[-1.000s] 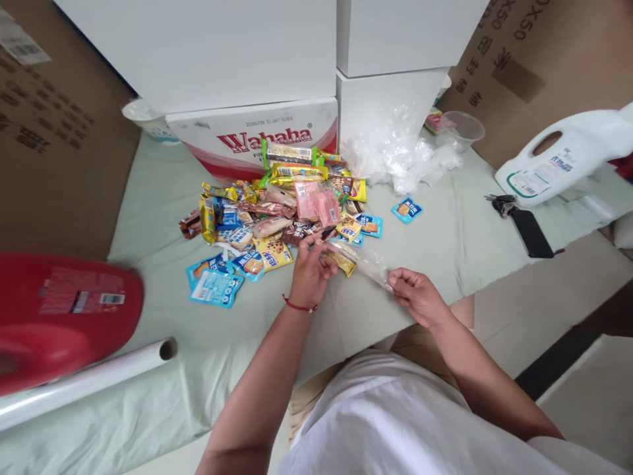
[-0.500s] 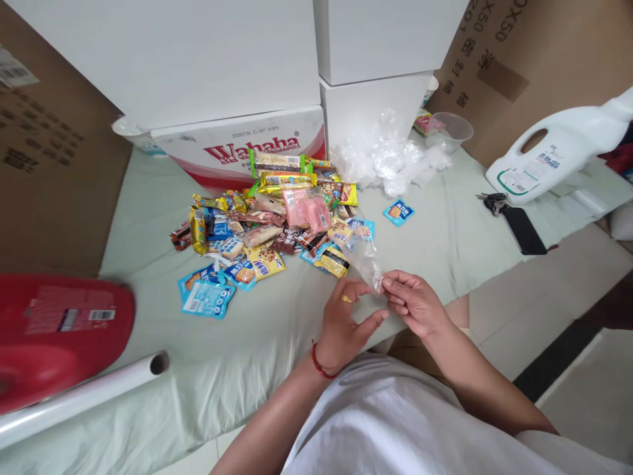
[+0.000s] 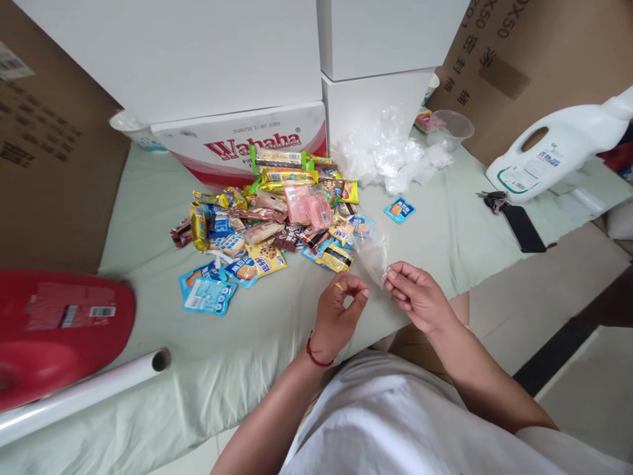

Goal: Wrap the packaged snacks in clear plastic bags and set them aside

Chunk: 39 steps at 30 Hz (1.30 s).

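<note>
Clear plastic bag (image 3: 372, 258) is pinched by its near end in the closed grip of the right hand (image 3: 418, 297), long axis slanted away-left over the bench (image 3: 277, 310) toward the wrapped-snack pile (image 3: 267, 254); left hand (image 3: 339, 316) is curled just beside, contents can't be told.

Catalogue of room, clock centred between left hand (image 3: 341, 310) and right hand (image 3: 418, 297).
12, near: clear bag (image 3: 373, 258), pinched in the right hand, hanging across the way.
12, far: crumpled plastic (image 3: 390, 155), barrier.
12 to 1: blue packet (image 3: 398, 210), low.
10: wrapped snacks (image 3: 264, 218), heaped; carton (image 3: 237, 148) behind, impassable.
1 to 2: bare cloth (image 3: 450, 237), good lane.
2: keys (image 3: 494, 202), phone (image 3: 524, 227), white bottle (image 3: 544, 161), stopping that lane.
8: open cloth, passable up to roll (image 3: 99, 384).
9: red container (image 3: 64, 330), bulky obstacle.
</note>
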Each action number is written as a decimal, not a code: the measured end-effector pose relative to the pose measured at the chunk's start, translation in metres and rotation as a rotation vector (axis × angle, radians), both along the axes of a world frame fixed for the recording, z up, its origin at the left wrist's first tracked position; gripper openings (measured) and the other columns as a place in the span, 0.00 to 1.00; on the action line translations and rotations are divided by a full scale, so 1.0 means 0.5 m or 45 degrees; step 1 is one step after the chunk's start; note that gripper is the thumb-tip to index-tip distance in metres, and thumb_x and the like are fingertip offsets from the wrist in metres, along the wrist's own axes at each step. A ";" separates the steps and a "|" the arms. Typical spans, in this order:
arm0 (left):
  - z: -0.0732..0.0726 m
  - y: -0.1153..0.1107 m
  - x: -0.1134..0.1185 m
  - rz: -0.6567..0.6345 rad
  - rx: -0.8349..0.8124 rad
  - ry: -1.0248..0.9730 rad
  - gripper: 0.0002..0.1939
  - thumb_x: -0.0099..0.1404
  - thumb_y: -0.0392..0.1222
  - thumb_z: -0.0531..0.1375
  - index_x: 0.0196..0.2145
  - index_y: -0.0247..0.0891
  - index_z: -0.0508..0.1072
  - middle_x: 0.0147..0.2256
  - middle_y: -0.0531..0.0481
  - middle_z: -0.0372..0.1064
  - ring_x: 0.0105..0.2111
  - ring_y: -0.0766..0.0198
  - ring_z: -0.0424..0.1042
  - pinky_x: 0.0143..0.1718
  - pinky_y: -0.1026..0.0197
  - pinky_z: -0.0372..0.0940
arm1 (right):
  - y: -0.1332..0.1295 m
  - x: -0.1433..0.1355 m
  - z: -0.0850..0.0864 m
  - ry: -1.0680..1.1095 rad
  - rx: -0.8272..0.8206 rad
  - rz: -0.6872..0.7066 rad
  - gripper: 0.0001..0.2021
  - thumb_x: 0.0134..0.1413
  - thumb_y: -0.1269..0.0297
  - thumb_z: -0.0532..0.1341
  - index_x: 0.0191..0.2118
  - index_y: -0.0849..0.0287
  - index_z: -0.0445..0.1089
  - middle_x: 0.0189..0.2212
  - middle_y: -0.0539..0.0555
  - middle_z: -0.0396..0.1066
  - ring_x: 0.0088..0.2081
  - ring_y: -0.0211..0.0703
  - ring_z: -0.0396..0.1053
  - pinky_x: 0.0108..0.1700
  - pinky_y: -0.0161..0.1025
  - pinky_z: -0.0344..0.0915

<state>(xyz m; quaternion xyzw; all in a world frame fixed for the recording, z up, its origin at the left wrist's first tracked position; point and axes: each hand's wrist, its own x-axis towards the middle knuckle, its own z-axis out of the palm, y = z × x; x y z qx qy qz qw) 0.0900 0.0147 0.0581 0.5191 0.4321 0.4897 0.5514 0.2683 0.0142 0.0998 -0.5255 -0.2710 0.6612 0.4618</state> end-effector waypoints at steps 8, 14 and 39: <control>-0.009 -0.004 0.014 -0.253 -0.627 -0.227 0.30 0.61 0.71 0.63 0.30 0.37 0.74 0.25 0.51 0.67 0.20 0.70 0.59 0.20 0.66 0.48 | -0.002 0.005 0.008 0.396 0.064 -0.072 0.16 0.45 0.57 0.75 0.31 0.54 0.68 0.25 0.47 0.62 0.23 0.33 0.48 0.21 0.31 0.44; -0.001 -0.018 0.057 -0.427 -0.848 -0.592 0.33 0.60 0.76 0.61 0.39 0.40 0.77 0.37 0.47 0.72 0.32 0.65 0.68 0.25 0.67 0.61 | -0.018 -0.011 -0.017 0.384 0.113 -0.080 0.14 0.47 0.56 0.74 0.34 0.53 0.70 0.30 0.51 0.72 0.25 0.36 0.56 0.25 0.34 0.56; -0.073 0.003 0.025 0.180 -0.512 -0.304 0.12 0.54 0.46 0.72 0.28 0.37 0.75 0.29 0.54 0.73 0.32 0.66 0.67 0.37 0.63 0.61 | -0.035 0.056 -0.056 0.576 -0.131 -0.177 0.13 0.46 0.66 0.77 0.32 0.60 0.72 0.26 0.46 0.68 0.19 0.24 0.46 0.15 0.19 0.46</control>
